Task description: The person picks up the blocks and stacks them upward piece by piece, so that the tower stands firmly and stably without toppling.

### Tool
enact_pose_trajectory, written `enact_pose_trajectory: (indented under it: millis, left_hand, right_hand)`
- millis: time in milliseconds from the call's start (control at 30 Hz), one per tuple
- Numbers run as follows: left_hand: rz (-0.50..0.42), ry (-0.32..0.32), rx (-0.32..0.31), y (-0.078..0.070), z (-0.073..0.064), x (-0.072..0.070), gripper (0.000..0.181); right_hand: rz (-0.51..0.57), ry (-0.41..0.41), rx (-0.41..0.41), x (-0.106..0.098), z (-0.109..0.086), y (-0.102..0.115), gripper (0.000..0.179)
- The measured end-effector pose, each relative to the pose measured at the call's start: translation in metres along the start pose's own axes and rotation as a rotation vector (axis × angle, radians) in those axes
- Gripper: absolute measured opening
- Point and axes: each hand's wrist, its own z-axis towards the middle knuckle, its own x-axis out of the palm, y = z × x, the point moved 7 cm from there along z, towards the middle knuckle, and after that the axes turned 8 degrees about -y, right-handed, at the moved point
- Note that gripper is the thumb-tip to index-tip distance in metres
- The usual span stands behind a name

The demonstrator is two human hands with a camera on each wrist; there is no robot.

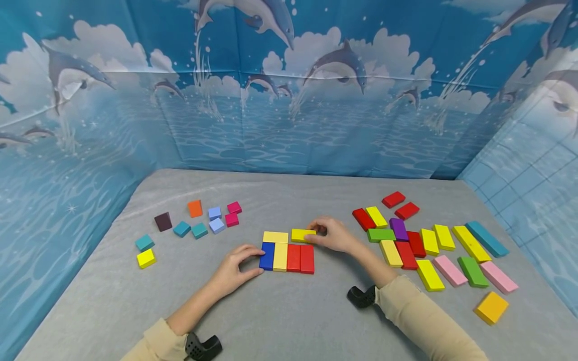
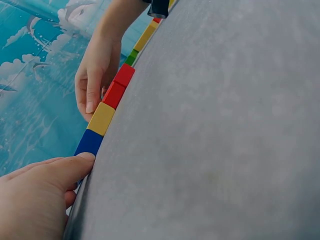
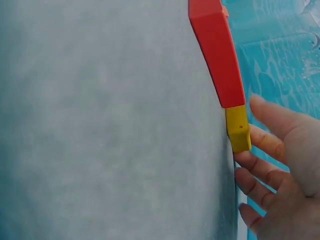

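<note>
Wooden blocks lie joined in a group mid-table: a blue block (image 1: pixel 267 256), a pale yellow block (image 1: pixel 280 257) beside it, two red blocks (image 1: pixel 300 258), and another pale yellow block (image 1: pixel 275 237) across the top left. My left hand (image 1: pixel 236 265) touches the blue block's left side, index finger and thumb spread apart. Above the red blocks lies a bright yellow block (image 1: pixel 301 234), a small gap from the pale yellow one. My right hand (image 1: pixel 333 234) holds its right end between thumb and fingers; the right wrist view shows fingers (image 3: pixel 267 142) against this block.
Loose blocks spread at the right, among them a green block (image 1: pixel 381 235), a purple block (image 1: pixel 399 229), a long blue block (image 1: pixel 486 239) and an orange block (image 1: pixel 491 308). Several small cubes, including an orange cube (image 1: pixel 195 208), lie at the left. A dolphin-print curtain (image 1: pixel 271 125) stands behind.
</note>
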Motion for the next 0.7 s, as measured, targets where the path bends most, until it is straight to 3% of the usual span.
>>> enact_pose_trajectory:
  millis: [333, 700]
  left_hand:
    - [0.006, 0.000, -0.012, 0.0012, -0.0008, 0.0000, 0.035]
    - [0.029, -0.001, 0.005, -0.0031, 0.0001, -0.0018, 0.033]
  right_hand:
    - [0.096, 0.088, -0.010, 0.0054, -0.0021, 0.0014, 0.020]
    - [0.130, 0.103, -0.050, 0.0062, -0.0039, 0.0058, 0.020]
